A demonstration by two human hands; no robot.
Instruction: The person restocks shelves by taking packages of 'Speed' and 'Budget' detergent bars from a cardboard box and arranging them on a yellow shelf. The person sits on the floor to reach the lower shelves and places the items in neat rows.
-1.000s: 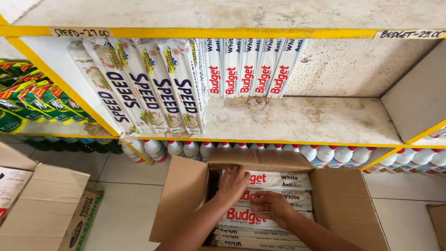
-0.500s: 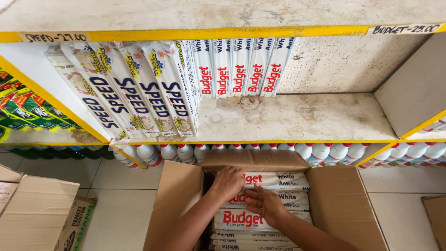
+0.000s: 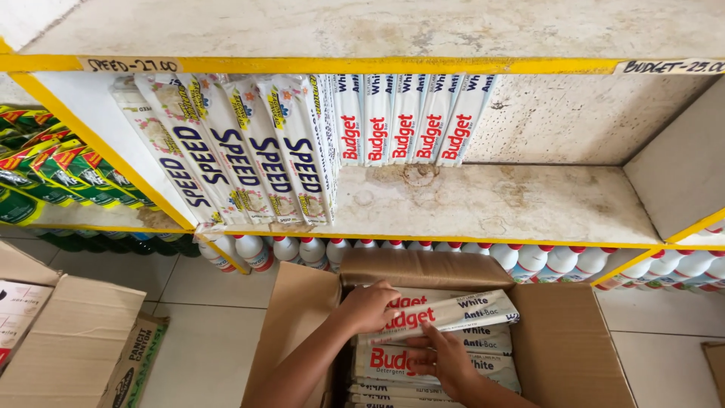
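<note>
An open cardboard box (image 3: 563,336) on the floor holds several long white detergent bars with red lettering. My left hand (image 3: 368,304) grips the left end of one white bar (image 3: 453,311) and holds it tilted above the stack. My right hand (image 3: 442,355) lies below it, fingers against the underside of that bar and on the bars beneath. On the shelf (image 3: 491,200) above, a row of the same white bars (image 3: 408,117) stands upright at the back.
Wrapped bars with blue lettering (image 3: 242,147) lean at the shelf's left. White bottles with red caps (image 3: 544,257) line the shelf below. Green packets (image 3: 53,162) fill the left bay. Another open carton (image 3: 72,340) stands at the left on the tiled floor.
My left hand has lifted one white bar up off the stack in the box. My right hand has slid under it. The view has shifted slightly.
</note>
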